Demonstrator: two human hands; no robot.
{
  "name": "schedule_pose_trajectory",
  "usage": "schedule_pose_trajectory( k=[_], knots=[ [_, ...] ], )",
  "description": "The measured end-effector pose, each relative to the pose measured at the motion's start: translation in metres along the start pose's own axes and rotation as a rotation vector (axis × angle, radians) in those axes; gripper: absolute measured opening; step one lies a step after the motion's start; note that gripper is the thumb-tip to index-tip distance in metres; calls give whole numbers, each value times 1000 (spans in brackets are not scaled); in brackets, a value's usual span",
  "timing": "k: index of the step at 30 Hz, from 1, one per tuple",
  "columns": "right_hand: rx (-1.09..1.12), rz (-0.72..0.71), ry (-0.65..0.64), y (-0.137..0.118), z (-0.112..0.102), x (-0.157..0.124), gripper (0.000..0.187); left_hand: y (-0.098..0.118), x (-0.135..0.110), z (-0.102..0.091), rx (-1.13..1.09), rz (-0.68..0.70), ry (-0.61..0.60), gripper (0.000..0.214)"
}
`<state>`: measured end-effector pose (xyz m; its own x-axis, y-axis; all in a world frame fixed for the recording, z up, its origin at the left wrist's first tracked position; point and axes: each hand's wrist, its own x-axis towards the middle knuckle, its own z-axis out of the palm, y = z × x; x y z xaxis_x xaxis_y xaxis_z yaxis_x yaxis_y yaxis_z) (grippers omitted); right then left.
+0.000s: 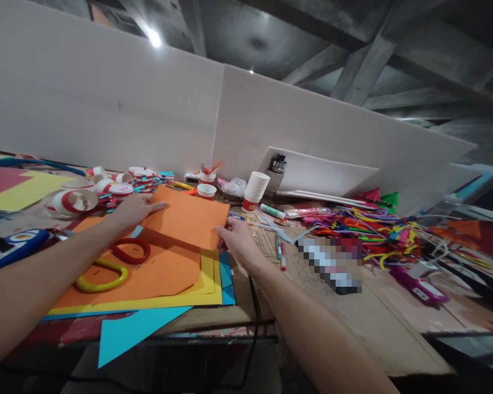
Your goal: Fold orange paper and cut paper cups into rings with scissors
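Between my two hands a piece of orange paper [184,219] is held up, tilted over the table. My left hand [133,212] grips its left edge, thumb on top. At the right edge my right hand [236,235] pinches it, with the fingertips partly hidden behind the sheet. Beneath lies a larger orange sheet [168,273] on top of yellow sheets [213,284] and blue paper [228,279]. A pair of scissors with red and yellow handles [102,279] rests on that stack, close to my left forearm.
A stack of paper cups [255,191] and a dark bottle [274,174] stand at the back. Colourful pipe cleaners [353,230] pile up on the right, near a purple tool [421,287]. Cut cups [72,202] lie left. A blue triangular paper [135,328] overhangs the front edge.
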<state>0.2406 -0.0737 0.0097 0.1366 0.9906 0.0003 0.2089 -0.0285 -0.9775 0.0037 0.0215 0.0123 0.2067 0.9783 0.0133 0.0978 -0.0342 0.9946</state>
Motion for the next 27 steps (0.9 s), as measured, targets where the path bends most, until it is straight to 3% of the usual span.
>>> schedule_pose_trajectory(
  k=[3,9,14,18,22,27],
  knots=[
    [-27,22,-10,2,1,0,3,-4,4,-1,-46,-30,12,48],
    [30,29,-2,2,-1,1,3,-10,14,-6,-371,-144,-32,32],
    [105,52,27,-1,0,-1,3,-6,14,-6,-623,-111,-35,23],
    [182,82,-57,-2,1,-4,7,-6,14,-6,-555,-38,-92,29],
    [238,62,-87,-4,-1,-6,20,-11,16,-7,-430,-79,-83,33],
    [77,73,-95,-2,-1,-5,9,-15,15,-4,-260,-162,-95,35]
  ],
)
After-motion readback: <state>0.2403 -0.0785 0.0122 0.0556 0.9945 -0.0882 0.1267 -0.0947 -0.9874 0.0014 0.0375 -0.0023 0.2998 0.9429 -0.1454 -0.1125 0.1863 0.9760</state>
